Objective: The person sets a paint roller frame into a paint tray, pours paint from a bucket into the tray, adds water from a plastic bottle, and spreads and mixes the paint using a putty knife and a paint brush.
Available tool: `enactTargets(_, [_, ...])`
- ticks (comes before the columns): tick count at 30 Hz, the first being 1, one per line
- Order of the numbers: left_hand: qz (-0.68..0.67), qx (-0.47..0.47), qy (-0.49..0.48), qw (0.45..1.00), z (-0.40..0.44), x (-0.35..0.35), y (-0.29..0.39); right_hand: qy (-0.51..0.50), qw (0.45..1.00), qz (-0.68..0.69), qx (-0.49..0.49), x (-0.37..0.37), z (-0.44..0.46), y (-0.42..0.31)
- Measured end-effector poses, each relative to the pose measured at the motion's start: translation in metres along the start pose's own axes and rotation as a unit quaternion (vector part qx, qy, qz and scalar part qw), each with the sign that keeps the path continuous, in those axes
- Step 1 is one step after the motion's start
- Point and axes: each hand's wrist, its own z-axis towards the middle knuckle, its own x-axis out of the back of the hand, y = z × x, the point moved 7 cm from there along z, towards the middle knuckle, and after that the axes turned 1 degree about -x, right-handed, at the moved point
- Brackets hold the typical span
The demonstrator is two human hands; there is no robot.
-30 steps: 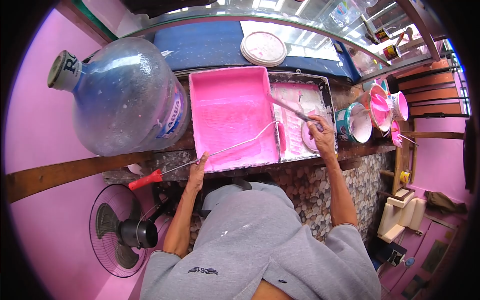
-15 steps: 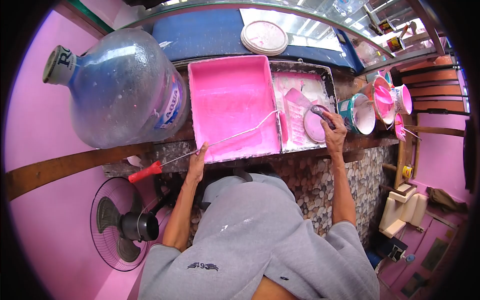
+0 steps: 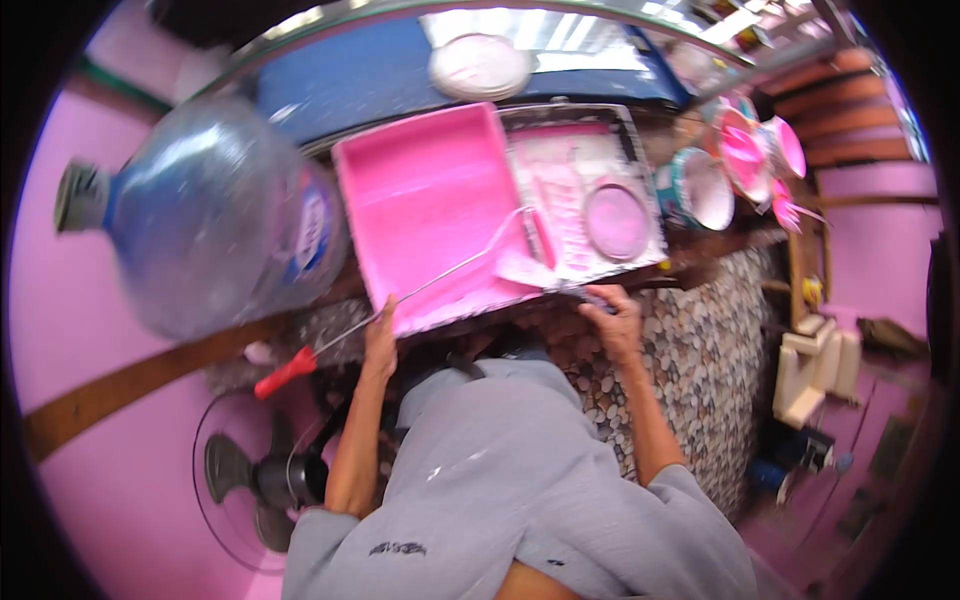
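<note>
My right hand [image 3: 615, 318] is closed on the dark handle of a scraper [image 3: 527, 270], whose pink-smeared blade lies over the near right corner of the pink paint tray [image 3: 425, 200]. At the tray's near left edge, my left hand [image 3: 381, 340] has its fingers against the rim. A paint roller [image 3: 540, 236] with a thin metal rod and a red handle [image 3: 285, 373] lies across that tray; the rod passes by my left fingers. Beside it, a second, paint-crusted tray [image 3: 560, 150] holds a round pink-coated lid [image 3: 616, 221].
A big water bottle [image 3: 205, 220] stands left, above a fan [image 3: 285, 480]. Paint cans [image 3: 700, 188] and pink-stained buckets [image 3: 743, 160] are at the right. White round lids [image 3: 480, 66] rest on the blue surface [image 3: 340, 80] behind the trays.
My right hand has moved the scraper from above the crusted tray down and left to the pink tray's near corner. My left hand stays at the rim. The whole view has shifted and tilted.
</note>
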Motion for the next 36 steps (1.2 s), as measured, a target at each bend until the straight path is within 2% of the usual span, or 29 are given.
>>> enactTargets(1, [-0.026,0.007,-0.036,0.999,0.008,0.003,-0.008,0.031,0.999,-0.008,0.014,-0.006,-0.007,-0.006])
enactTargets(3, [0.0,-0.023,-0.02,1.0,-0.01,-0.013,0.013,0.078,0.996,-0.013,0.035,-0.022,-0.02,-0.012])
enactTargets(5, [-0.01,0.002,-0.028,1.0,-0.007,-0.012,0.009,0.081,0.993,-0.035,0.08,-0.041,-0.028,-0.01])
enactTargets(8, [0.011,0.012,0.008,1.0,-0.007,-0.007,0.009,0.032,0.996,-0.039,0.069,-0.062,-0.033,0.002])
enactTargets(10, [0.002,-0.001,-0.004,1.0,0.001,-0.001,0.001,-0.014,0.996,-0.026,0.084,-0.068,-0.033,-0.002])
enactTargets(12, [-0.005,-0.014,-0.011,1.0,-0.004,-0.01,0.007,-0.017,0.992,-0.048,0.112,-0.061,-0.03,-0.006])
enactTargets(14, [0.0,-0.014,0.038,0.999,-0.011,-0.011,0.01,-0.052,0.998,-0.021,0.02,-0.054,-0.028,0.003])
enactTargets(16, [0.009,-0.025,0.032,0.999,-0.012,-0.011,0.009,-0.044,0.999,-0.009,0.008,-0.039,-0.023,0.011])
enactTargets(20, [0.061,-0.037,0.08,0.994,-0.025,-0.003,-0.007,0.023,1.0,0.013,0.004,0.011,-0.016,0.045])
enactTargets(22, [0.084,-0.065,0.252,0.962,-0.047,0.02,-0.016,0.031,0.999,-0.008,-0.044,0.047,-0.017,0.066])
enactTargets(24, [0.067,-0.016,0.289,0.955,-0.072,0.031,-0.039,0.032,0.998,-0.025,-0.048,0.085,-0.023,0.094])
enactTargets(26, [0.1,-0.017,0.293,0.951,-0.104,0.038,-0.068,-0.002,0.997,-0.064,-0.049,0.124,-0.035,0.12])
enactTargets(29, [0.267,0.031,0.205,0.941,-0.152,0.027,-0.11,-0.094,0.989,-0.085,-0.07,0.176,-0.06,0.155])
enactTargets(30, [0.339,0.052,0.162,0.925,-0.171,0.013,-0.116,-0.124,0.984,-0.069,-0.106,0.192,-0.07,0.161])
enactTargets(32, [0.428,0.027,0.055,0.902,-0.207,-0.02,-0.117,-0.174,0.972,-0.095,-0.125,0.219,-0.088,0.162])
enactTargets(34, [0.452,0.064,-0.032,0.889,-0.213,0.037,-0.177,-0.217,0.961,-0.097,-0.143,0.241,-0.103,0.153])
enactTargets(35, [0.454,0.082,-0.096,0.882,-0.215,0.051,-0.197,-0.237,0.956,-0.086,-0.152,0.247,-0.111,0.15])
enactTargets(36, [0.464,0.091,-0.114,0.874,-0.217,0.047,-0.198,-0.255,0.952,-0.097,-0.136,0.25,-0.117,0.149])
